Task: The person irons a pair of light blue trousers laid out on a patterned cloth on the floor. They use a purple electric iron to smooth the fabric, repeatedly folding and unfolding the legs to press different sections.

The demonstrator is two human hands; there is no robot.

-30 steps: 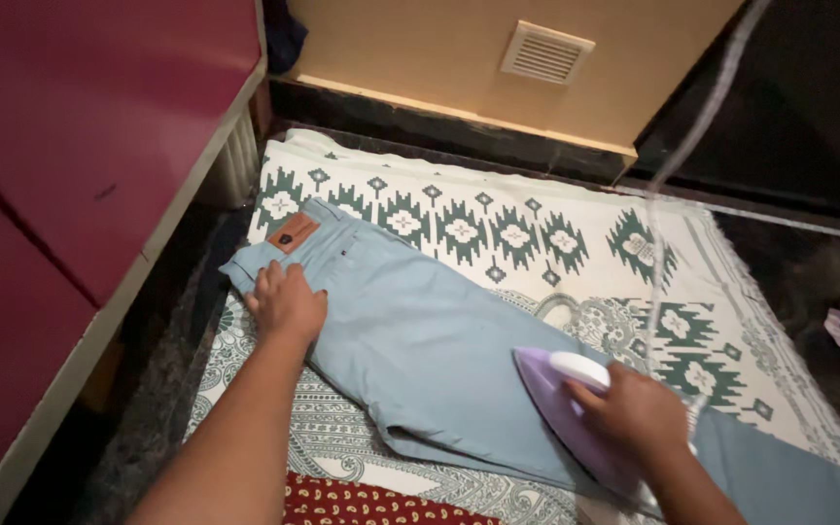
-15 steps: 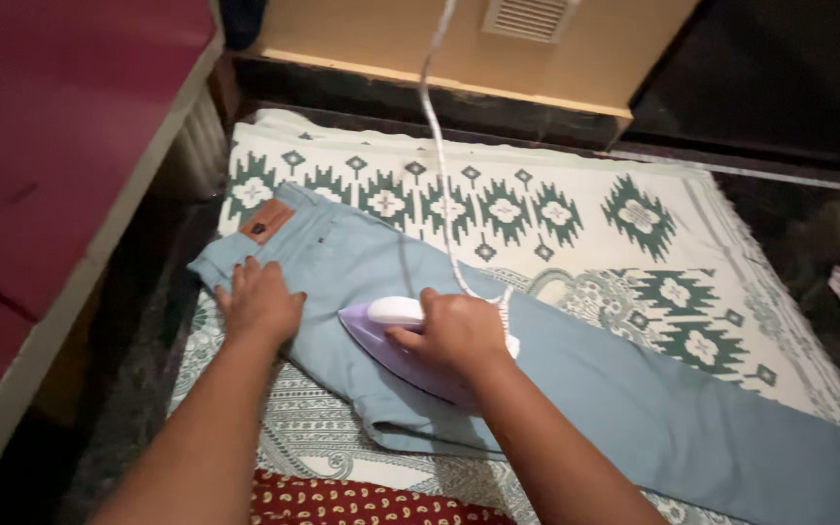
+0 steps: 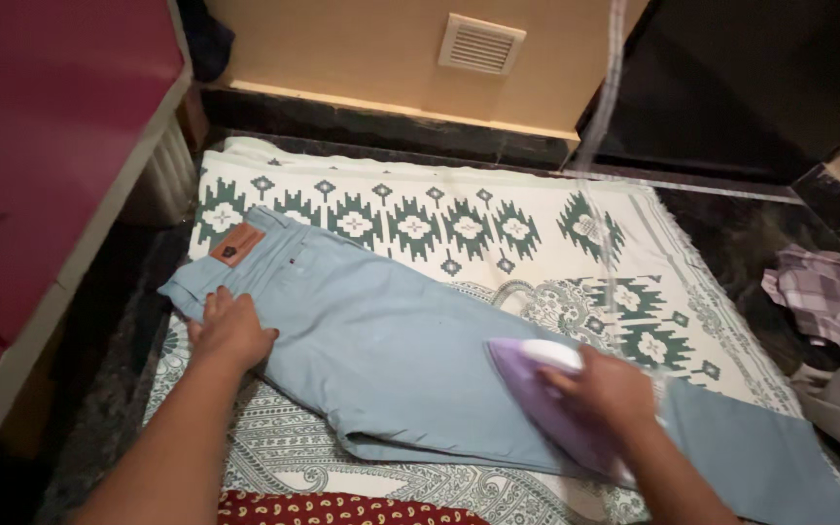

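Pale blue trousers point(image 3: 391, 360) lie flat on a green-and-white patterned cloth point(image 3: 498, 233) on the floor, waist end near the maroon bed point(image 3: 41, 146). Left hand point(image 3: 228, 331) presses down by the waistband, fingers spread flat, holding nothing. Right hand point(image 3: 610, 389) has its fingers wrapped round the purple iron point(image 3: 546, 399), sitting on the trouser leg, cord point(image 3: 607, 126) running up
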